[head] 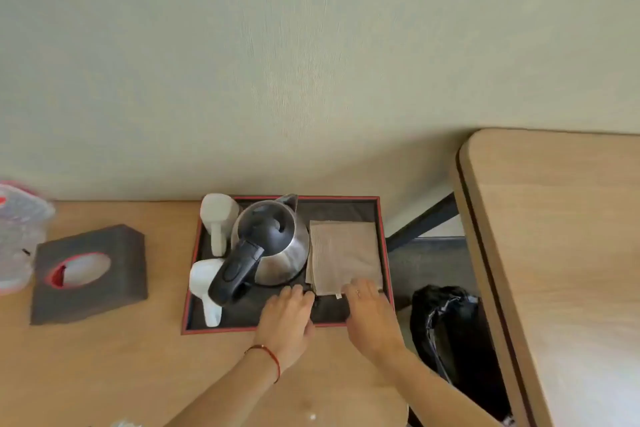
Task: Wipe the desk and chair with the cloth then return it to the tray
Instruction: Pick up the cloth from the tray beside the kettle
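Cloth (343,255), beige and folded square, lies flat in the right half of the dark red-rimmed tray (383,253), lower centre of frame; its small white tag is unreadable. Right hand (369,308) presses its near edge, fingers flat; left hand (287,314) rests open beside.

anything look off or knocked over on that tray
Yes: both white mugs on the left side of the tray lie on their sides beside the kettle. The folded cloth lies flat on the right, and no spill is visible.
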A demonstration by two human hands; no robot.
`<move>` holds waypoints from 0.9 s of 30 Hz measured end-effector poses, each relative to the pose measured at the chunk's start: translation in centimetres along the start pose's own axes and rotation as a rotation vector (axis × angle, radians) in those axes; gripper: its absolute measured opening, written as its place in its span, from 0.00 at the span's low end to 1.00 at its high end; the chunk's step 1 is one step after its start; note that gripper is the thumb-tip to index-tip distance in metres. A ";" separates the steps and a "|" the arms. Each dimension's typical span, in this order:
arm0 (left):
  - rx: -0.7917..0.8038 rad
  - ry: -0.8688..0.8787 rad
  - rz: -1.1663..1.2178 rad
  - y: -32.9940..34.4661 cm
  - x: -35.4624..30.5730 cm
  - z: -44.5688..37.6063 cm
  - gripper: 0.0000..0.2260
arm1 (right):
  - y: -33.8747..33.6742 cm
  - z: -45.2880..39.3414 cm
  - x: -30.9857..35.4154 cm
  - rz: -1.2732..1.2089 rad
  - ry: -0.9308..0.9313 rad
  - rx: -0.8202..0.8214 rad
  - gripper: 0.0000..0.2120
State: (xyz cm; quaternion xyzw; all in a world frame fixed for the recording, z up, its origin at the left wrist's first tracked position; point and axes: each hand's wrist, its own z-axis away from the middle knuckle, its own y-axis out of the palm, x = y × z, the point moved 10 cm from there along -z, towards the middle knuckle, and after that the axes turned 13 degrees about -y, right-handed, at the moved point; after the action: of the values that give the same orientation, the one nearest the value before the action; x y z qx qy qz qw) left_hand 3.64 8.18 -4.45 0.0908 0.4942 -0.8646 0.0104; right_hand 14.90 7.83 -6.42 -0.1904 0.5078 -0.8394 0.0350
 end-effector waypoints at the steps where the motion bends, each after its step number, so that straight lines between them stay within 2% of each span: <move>1: -0.003 0.006 -0.034 0.8 -0.3 -1.0 0.15 | 0.2 -0.9 -0.6 0.006 -0.009 -0.011 0.27; 4: -0.039 0.021 -0.084 2.1 -1.1 -3.5 0.18 | -0.1 -3.0 -1.7 0.039 -0.043 -0.073 0.30; 9: 0.041 0.011 -0.186 4.5 -1.2 -4.8 0.17 | 1.9 -4.2 -2.7 0.048 -0.008 0.013 0.31; 16: 0.028 0.020 -0.160 3.9 -1.5 -5.5 0.16 | 1.6 -6.0 -2.9 0.138 0.002 -0.046 0.22; 21: -0.031 0.011 -0.104 2.7 -1.1 -4.6 0.12 | 0.9 -7.3 -3.8 0.138 -0.038 0.002 0.20; 24: -0.112 0.011 -0.113 1.4 -1.0 -4.1 0.12 | -1.6 -6.9 -5.1 -0.023 0.105 -0.159 0.13; 27: -0.035 0.002 -0.094 3.2 -0.8 -4.5 0.13 | -4.5 -4.6 -6.4 -0.314 0.306 -0.466 0.09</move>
State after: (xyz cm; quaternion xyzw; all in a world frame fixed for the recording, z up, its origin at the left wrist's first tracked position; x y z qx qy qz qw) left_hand 5.47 10.31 -9.29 0.0683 0.5131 -0.8551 -0.0292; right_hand 19.79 15.47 -6.29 -0.1410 0.6504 -0.7144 -0.2161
